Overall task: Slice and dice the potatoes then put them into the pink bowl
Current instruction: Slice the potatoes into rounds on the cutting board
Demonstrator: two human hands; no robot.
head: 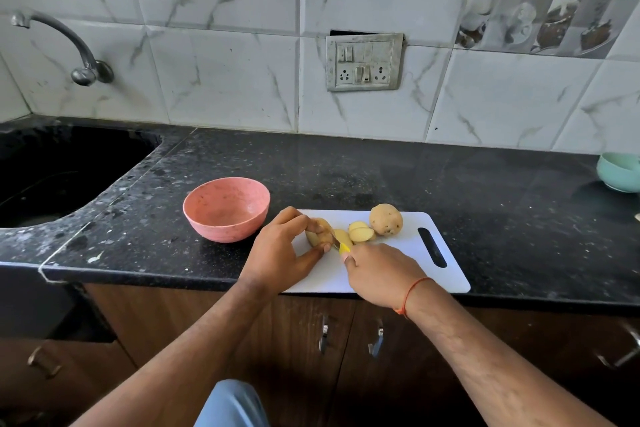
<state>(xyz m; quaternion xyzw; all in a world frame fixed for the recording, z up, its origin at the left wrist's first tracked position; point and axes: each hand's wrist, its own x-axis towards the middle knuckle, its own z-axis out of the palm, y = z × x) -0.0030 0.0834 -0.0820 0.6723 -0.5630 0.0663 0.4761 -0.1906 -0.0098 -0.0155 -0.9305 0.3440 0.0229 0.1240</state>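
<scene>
On the white cutting board [398, 246] my left hand [284, 250] grips a partly cut potato [320, 236] between fingers and thumb. My right hand [377, 270] holds a knife with a yellow handle [344, 248]; its blade is at the cut end of that potato and mostly hidden. Several pale slices [360, 232] lie just right of the blade. A whole potato [385, 219] sits behind them. The empty pink bowl [227, 208] stands on the counter left of the board.
The black granite counter [450, 177] runs to a tiled wall with a switch panel [364, 62]. A dark sink [52, 177] and tap [79, 55] are at the far left. A pale green bowl [620, 172] stands at the right edge. Cabinet doors [346, 340] are below.
</scene>
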